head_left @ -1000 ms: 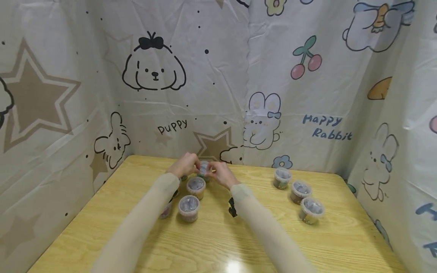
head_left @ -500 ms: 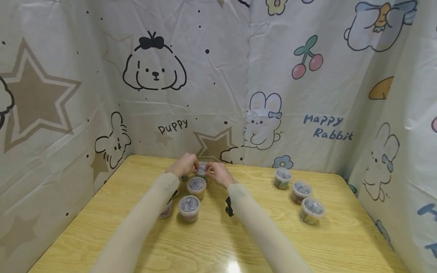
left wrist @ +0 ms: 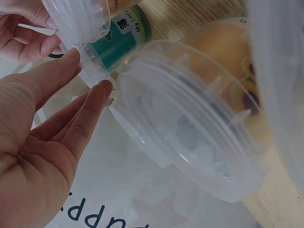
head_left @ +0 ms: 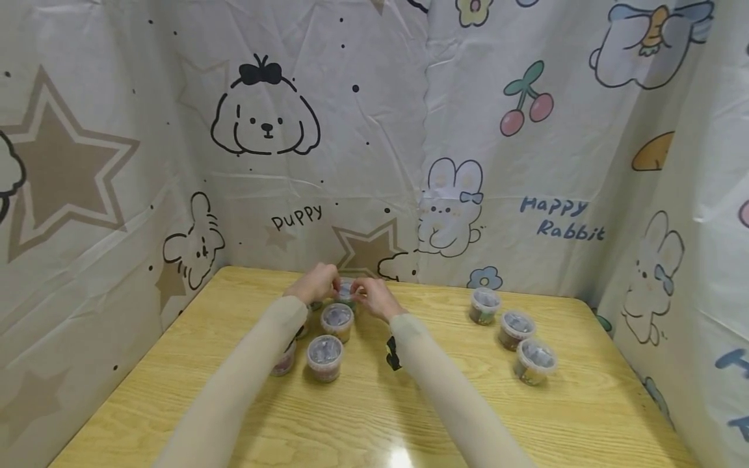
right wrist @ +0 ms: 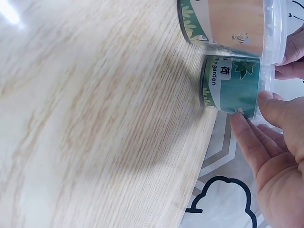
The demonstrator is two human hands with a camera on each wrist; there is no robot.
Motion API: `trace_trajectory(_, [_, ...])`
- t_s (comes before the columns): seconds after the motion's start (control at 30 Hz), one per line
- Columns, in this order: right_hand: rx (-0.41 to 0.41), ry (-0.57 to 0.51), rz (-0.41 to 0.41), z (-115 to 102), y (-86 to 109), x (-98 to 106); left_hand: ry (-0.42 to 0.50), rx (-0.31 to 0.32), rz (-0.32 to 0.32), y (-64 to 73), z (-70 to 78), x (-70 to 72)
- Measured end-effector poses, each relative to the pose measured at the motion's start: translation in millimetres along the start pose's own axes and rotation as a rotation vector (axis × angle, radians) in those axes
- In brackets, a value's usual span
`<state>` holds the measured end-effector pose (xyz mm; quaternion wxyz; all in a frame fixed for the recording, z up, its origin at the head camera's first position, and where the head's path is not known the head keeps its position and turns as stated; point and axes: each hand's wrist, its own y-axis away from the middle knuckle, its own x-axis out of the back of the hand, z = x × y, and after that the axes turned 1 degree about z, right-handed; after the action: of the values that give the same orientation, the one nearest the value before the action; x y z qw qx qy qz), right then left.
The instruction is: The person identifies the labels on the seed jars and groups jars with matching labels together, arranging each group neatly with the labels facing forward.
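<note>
At the table's back edge stands a small clear plastic tub (head_left: 346, 290) with a lid and a green label. "Garden" and a leaf show on that label (right wrist: 235, 85) in the right wrist view. My left hand (head_left: 318, 284) pinches the lid's rim from the left, thumb and fingertips on the clear plastic (left wrist: 94, 71). From the other side my right hand (head_left: 377, 297) holds the same tub, thumb at the lid and fingers along the side. An orange-labelled tub (head_left: 337, 322) stands just in front, its clear lid (left wrist: 190, 123) large in the left wrist view.
Nearer on the wooden table (head_left: 363, 422) is another lidded tub (head_left: 324, 357); a pinkish tub (head_left: 283, 363) is partly behind my left sleeve. Three more tubs stand at the right, one of them brown (head_left: 516, 329). A printed cloth (head_left: 374, 130) hangs behind the table.
Over the last second both hands, with the green-labelled tub, have shifted slightly left. In the last half second they have barely moved, and the other tubs stay put.
</note>
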<state>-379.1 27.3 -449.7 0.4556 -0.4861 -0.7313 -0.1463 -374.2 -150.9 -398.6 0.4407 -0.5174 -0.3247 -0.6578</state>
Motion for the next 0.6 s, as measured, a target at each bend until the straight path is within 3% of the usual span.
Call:
trace_trajectory(0.37, [-0.016, 0.017, -0.03, -0.3, 0.2, 4.0, -0.004, 0.013, -0.015, 0.3, 1.5, 0.2])
trace_trajectory(0.6, [0.006, -0.009, 0.053, 6.3, 7.1, 11.8, -0.007, 0.029, -0.009, -0.7, 5.7, 0.2])
